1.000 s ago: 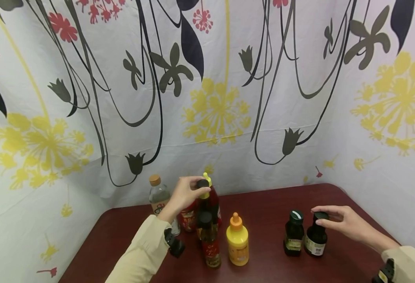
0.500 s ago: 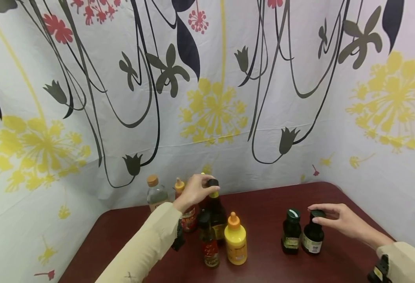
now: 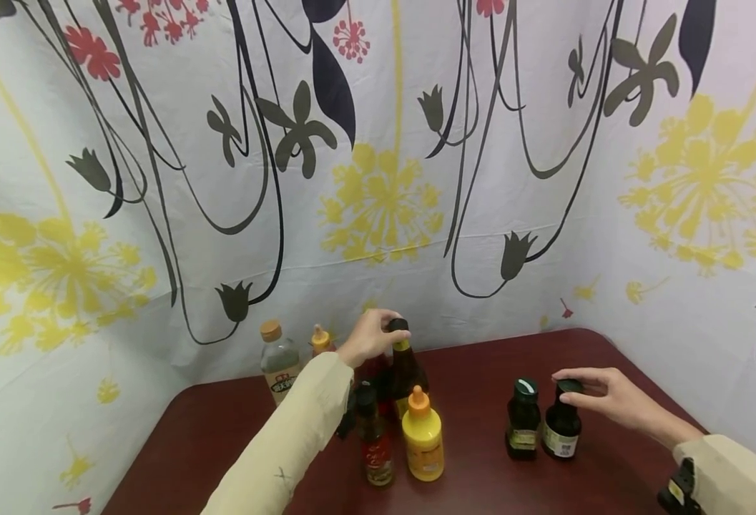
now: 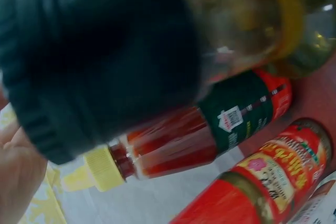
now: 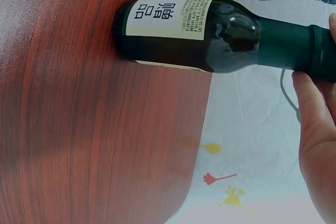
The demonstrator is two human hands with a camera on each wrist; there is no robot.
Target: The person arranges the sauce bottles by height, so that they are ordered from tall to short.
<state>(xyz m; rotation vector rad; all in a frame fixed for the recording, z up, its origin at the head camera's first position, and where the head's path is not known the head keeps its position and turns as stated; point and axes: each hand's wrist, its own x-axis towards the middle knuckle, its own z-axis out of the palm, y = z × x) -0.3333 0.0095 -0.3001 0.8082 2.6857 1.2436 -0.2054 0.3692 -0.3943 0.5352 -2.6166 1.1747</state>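
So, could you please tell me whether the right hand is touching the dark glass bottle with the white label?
Touching: the right wrist view shows the right hand, thumb against the dark green top of the dark glass bottle.

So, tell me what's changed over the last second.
The left hand has carried the tall dark bottle by its cap to the right, so it now stands or hangs behind the yellow bottle. Neither hand has taken hold of anything new or let go. The right hand stays on the short dark bottle; the yellow bottle hasn't moved.
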